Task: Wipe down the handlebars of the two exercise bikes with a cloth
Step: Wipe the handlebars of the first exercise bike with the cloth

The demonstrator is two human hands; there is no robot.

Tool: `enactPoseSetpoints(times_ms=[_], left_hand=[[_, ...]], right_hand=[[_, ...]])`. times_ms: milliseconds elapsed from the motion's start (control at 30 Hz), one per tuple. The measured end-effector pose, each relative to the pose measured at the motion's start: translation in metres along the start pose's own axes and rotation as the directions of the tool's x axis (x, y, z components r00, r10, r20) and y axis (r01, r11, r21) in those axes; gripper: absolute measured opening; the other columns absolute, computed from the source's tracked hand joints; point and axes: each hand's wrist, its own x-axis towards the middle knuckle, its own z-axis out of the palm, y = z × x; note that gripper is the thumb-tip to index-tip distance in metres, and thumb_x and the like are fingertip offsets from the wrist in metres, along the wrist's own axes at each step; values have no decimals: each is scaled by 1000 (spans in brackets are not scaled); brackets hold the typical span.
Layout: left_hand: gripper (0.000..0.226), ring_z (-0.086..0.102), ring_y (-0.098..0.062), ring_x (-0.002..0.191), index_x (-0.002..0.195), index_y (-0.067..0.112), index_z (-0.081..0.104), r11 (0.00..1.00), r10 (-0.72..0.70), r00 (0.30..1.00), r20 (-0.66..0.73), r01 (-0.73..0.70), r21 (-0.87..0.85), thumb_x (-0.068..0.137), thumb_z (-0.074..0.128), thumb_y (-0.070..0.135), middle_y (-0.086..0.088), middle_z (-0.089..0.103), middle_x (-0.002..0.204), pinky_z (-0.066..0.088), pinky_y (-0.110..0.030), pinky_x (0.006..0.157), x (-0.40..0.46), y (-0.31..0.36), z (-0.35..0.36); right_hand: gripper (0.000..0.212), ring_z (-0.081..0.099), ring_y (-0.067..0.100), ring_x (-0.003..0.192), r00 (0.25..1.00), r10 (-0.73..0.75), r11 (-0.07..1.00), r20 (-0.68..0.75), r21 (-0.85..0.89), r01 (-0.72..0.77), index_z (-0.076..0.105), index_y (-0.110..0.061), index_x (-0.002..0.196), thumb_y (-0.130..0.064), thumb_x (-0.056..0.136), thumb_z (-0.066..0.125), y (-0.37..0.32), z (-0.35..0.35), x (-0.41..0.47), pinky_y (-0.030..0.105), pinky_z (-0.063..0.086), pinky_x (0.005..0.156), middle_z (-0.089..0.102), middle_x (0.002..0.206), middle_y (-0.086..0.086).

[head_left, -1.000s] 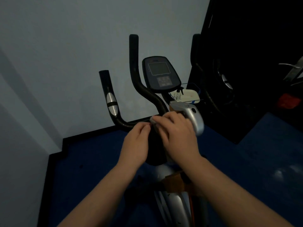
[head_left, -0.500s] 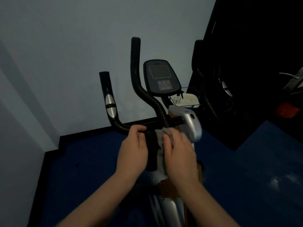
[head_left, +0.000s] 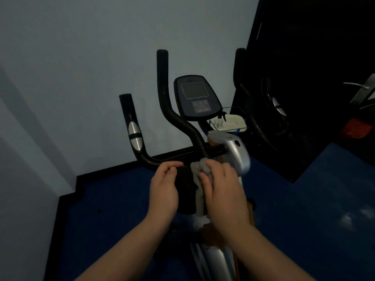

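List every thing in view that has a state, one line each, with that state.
cloth: grey, bunched, held against the bike's black centre pad.
right hand: grips the cloth.
left hand: fingers curled, thumb on the handlebar; grip unclear.
handlebar: black, ends pointing up.
console: screen dark.
tray: behind the console, holds a white object.

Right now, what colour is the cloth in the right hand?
Light grey, bunched under the right hand; the cloth shows best in the head view.
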Motion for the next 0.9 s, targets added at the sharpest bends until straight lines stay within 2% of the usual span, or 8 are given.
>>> enactPoseSetpoints(times_ms=[133, 300, 400, 533, 667, 733, 800, 900], left_hand=[[33, 64, -3, 76, 93, 13, 68, 997, 81, 994, -70, -81, 0, 101, 37, 17, -3, 69, 89, 48, -11, 63, -1, -3, 1], [33, 61, 3, 77, 94, 13, 67, 986, 167, 981, -95, -165, 34, 102, 35, 16, 2, 66, 91, 46, -6, 64, -4, -8, 1], [34, 60, 2, 74, 93, 9, 66, 979, 204, 976, -82, -201, 46, 102, 33, 13, 3, 66, 85, 45, -7, 64, -3, -7, 2], [32, 59, 1, 70, 91, 7, 65, 980, 201, 976, -87, -200, 17, 102, 35, 11, 6, 65, 79, 44, -7, 63, -5, -11, 1], [32, 60, 1, 79, 96, 11, 66, 970, 231, 971, -53, -226, 90, 102, 34, 13, -1, 65, 91, 45, -6, 64, -2, -15, -3], [32, 60, 0, 76, 97, 14, 65, 961, 251, 967, -32, -245, 126, 102, 34, 13, -1, 65, 90, 44, -7, 61, -2, -16, -3], [32, 60, -3, 75, 97, 18, 65, 956, 259, 965, -32, -252, 152, 103, 34, 17, 0, 65, 89, 45, -10, 59, -1, -18, -2], [31, 60, -3, 76, 97, 21, 65, 951, 270, 962, -36, -260, 169, 102, 34, 20, 1, 66, 89, 45, -9, 59, -1, -19, -3]], right_hand=[[25, 58, 20, 88, 979, -192, 943, -71, -290, 164, 66, -25, 106, -31, 83, 58, -26, 18, 8, 33, 35, 79, 63, 93, -1], [29, 50, 10, 81, 971, -238, 971, -15, -23, 238, 60, -26, 113, -27, 86, 48, -17, 19, -37, 26, 31, 78, 54, 90, -9], [26, 53, 11, 80, 954, -297, 948, 45, -106, 300, 62, -26, 106, -26, 83, 51, -19, 7, -11, 27, 30, 76, 58, 89, -8], [27, 61, 16, 79, 985, -172, 980, -32, -108, 168, 68, -19, 110, -21, 83, 63, -39, 18, -8, 29, 31, 77, 66, 90, -2], [30, 56, 12, 78, 959, -277, 958, 57, -53, 280, 64, -25, 111, -23, 84, 50, -16, -3, -36, 27, 30, 72, 62, 90, -7], [28, 53, 14, 79, 974, -228, 972, 6, -50, 228, 61, -25, 109, -27, 84, 48, -9, -14, -18, 28, 29, 71, 58, 88, -6], [28, 50, 10, 88, 994, -46, 999, -101, 23, 48, 58, -26, 112, -33, 89, 43, -13, -17, 12, 27, 29, 77, 57, 95, -6], [28, 50, 11, 96, 989, 112, 991, 101, 63, -119, 56, -28, 110, -42, 96, 35, -13, 0, 31, 33, 40, 86, 55, 98, -8]])
